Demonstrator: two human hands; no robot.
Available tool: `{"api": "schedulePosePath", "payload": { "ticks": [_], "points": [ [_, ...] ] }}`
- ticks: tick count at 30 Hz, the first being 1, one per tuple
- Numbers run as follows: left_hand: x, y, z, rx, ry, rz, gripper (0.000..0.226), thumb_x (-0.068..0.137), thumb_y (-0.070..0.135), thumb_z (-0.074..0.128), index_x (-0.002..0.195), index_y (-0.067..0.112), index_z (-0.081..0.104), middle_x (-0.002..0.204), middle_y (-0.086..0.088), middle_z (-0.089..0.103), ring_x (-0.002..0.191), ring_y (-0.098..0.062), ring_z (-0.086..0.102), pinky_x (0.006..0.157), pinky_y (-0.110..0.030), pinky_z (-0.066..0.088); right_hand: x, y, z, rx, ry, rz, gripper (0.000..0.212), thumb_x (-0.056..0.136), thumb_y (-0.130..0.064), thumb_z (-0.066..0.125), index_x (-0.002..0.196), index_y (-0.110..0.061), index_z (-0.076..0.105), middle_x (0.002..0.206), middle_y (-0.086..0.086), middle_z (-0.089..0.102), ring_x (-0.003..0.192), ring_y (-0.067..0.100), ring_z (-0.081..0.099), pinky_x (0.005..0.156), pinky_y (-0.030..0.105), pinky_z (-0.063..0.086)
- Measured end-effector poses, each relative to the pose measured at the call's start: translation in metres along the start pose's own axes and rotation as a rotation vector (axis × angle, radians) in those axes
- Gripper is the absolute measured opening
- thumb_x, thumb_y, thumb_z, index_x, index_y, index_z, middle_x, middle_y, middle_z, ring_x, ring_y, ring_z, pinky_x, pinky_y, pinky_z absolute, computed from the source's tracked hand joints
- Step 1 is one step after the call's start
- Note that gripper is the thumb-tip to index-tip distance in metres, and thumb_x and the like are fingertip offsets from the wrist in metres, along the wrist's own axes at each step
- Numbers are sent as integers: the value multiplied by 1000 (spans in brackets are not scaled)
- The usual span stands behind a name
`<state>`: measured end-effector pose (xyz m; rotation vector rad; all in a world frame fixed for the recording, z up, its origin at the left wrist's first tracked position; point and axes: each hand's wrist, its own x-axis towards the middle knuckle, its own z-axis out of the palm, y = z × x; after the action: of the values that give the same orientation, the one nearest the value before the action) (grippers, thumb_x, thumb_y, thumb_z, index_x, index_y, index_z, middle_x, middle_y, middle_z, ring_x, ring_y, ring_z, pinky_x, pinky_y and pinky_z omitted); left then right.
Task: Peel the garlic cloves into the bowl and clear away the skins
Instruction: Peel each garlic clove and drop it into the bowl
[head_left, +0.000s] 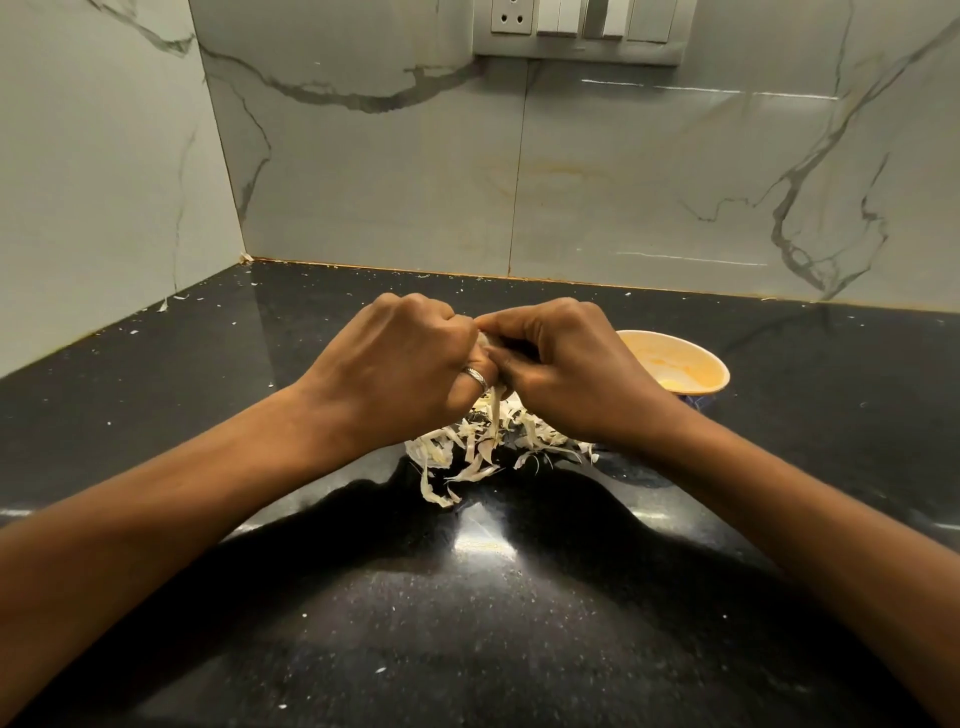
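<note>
Both hands meet above the middle of the black counter. My left hand (400, 358), a ring on one finger, and my right hand (566, 364) pinch a garlic clove (484, 340) between their fingertips; only a pale sliver of it shows. A strip of skin (496, 410) hangs down from the clove. Under the hands lies a pile of pale garlic skins (483, 447). A small orange bowl (691, 364) stands just right of my right hand, partly hidden by it, with something pale at its bottom.
The black speckled counter (467, 597) ends at marble wall tiles behind and on the left. Small skin flakes lie scattered toward the left corner (176, 299). A socket and switch plate (582, 26) is high on the back wall.
</note>
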<state>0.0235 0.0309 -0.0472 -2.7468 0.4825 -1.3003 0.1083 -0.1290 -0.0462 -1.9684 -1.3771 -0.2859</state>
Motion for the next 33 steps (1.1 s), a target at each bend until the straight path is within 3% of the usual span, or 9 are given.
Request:
{"api": "schedulePosePath", "payload": {
  "ticks": [5, 10, 16, 19, 23, 25, 28, 33],
  "points": [
    [-2, 1, 3, -10, 8, -63, 33, 86, 28, 45, 58, 11, 49, 50, -8, 47, 47, -19, 28, 50, -26, 34, 0, -1, 0, 27, 36, 23, 17, 98, -10, 59, 98, -6, 75, 78, 11, 72, 76, 30, 67, 69, 47, 53],
    [0, 5, 4, -54, 23, -144, 30, 88, 27, 43, 60, 21, 35, 51, 7, 30, 43, -18, 28, 54, -25, 27, 0, -1, 1, 47, 77, 45, 16, 98, -10, 61, 99, -12, 77, 79, 7, 74, 77, 30, 69, 68, 46, 55],
    [3, -2, -1, -192, -32, -283, 36, 95, 34, 46, 65, 18, 58, 49, 13, 42, 44, -5, 41, 49, -17, 24, 3, -1, -1, 220, 121, 192, 12, 98, -12, 65, 103, -13, 77, 82, 2, 76, 77, 17, 73, 71, 39, 60],
    [5, 0, -2, -280, -30, -370, 32, 95, 34, 49, 88, 16, 74, 60, 16, 55, 53, -1, 52, 51, -18, 35, 3, 0, -6, 346, 127, 283, 13, 98, -16, 66, 109, -13, 73, 90, 3, 76, 85, 16, 73, 75, 35, 61],
    [6, 6, -1, -666, -106, -596, 18, 98, 18, 61, 112, 13, 71, 81, 5, 71, 68, -10, 71, 58, -29, 60, 1, -1, -8, 467, 159, 332, 14, 96, -15, 68, 109, -11, 72, 96, 5, 76, 91, 21, 73, 79, 31, 61],
    [8, 8, 0, -844, -149, -684, 21, 96, 12, 64, 117, 11, 68, 89, -1, 72, 77, -12, 73, 63, -30, 62, 1, -2, -9, 490, 172, 346, 13, 95, -13, 69, 107, -9, 71, 99, 7, 75, 91, 19, 74, 79, 29, 61],
    [10, 8, 0, -966, -175, -725, 27, 94, 10, 67, 121, 12, 67, 100, -4, 73, 90, -16, 73, 70, -35, 63, 2, -1, -10, 525, 201, 368, 15, 91, -10, 73, 106, -9, 70, 100, 10, 73, 93, 24, 74, 80, 40, 63],
    [7, 7, 2, -918, -178, -658, 32, 91, 6, 71, 121, 16, 68, 98, 1, 77, 89, -15, 75, 76, -36, 63, 2, 2, -6, 403, 250, 340, 15, 88, -15, 79, 100, -13, 72, 91, 5, 75, 89, 21, 74, 81, 42, 63]
  ]
}}
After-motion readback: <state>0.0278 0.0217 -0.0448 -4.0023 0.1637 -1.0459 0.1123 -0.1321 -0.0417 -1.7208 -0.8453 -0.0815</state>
